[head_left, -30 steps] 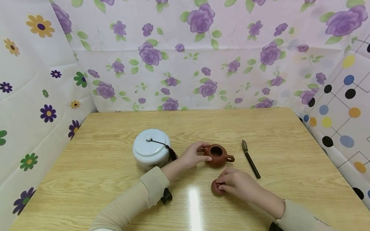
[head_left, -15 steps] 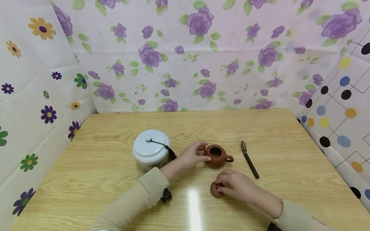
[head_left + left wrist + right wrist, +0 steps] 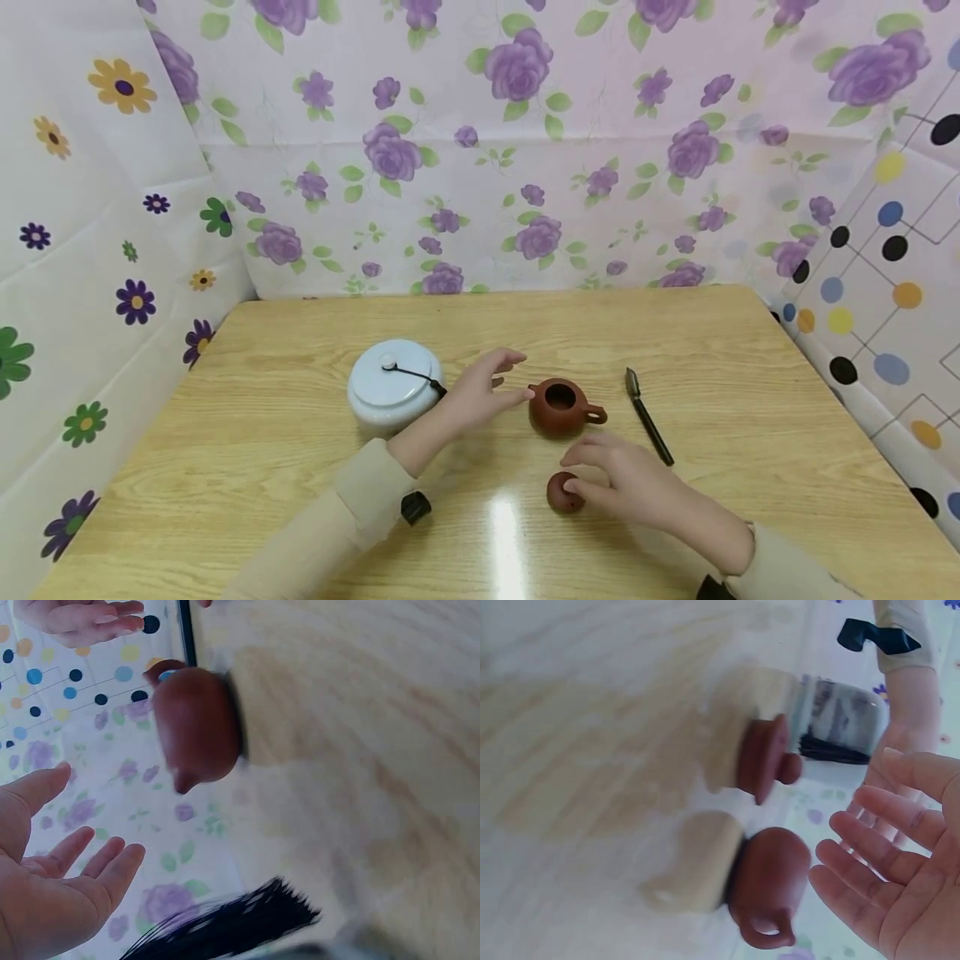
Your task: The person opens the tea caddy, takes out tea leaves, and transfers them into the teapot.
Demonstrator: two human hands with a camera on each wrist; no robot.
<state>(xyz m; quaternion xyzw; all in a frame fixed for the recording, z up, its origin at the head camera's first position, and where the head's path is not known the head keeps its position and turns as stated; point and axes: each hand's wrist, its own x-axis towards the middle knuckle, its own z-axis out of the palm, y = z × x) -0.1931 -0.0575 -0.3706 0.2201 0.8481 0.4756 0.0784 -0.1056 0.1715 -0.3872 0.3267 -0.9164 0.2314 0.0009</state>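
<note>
A brown clay teapot (image 3: pixel 555 421) without its lid stands upright on the table, handle to the right and spout to the left. Nearer the person lies its round lid (image 3: pixel 558 496), knob up. My left hand (image 3: pixel 480 398) is beside the spout with fingers spread and nothing in them; a gap to the teapot (image 3: pixel 196 724) shows in the left wrist view. Over the lid hovers my right hand (image 3: pixel 630 479), thumb overlapping it in the head view. The right wrist view shows those fingers (image 3: pixel 862 892) relaxed and apart from the lid (image 3: pixel 761 759).
Left of the teapot stands a white lidded jar (image 3: pixel 390 396) with a black tassel, partly behind the left forearm. A slim dark-handled tool with a pointed tip (image 3: pixel 648 423) lies right of the teapot. Flowered cloth (image 3: pixel 480 208) hangs behind the wooden table (image 3: pixel 262 450).
My left hand has let go of the teapot and drawn back left, its fingers spreading. My right fingers have loosened from the lid and lifted. Teapot and lid stay on the table.
</note>
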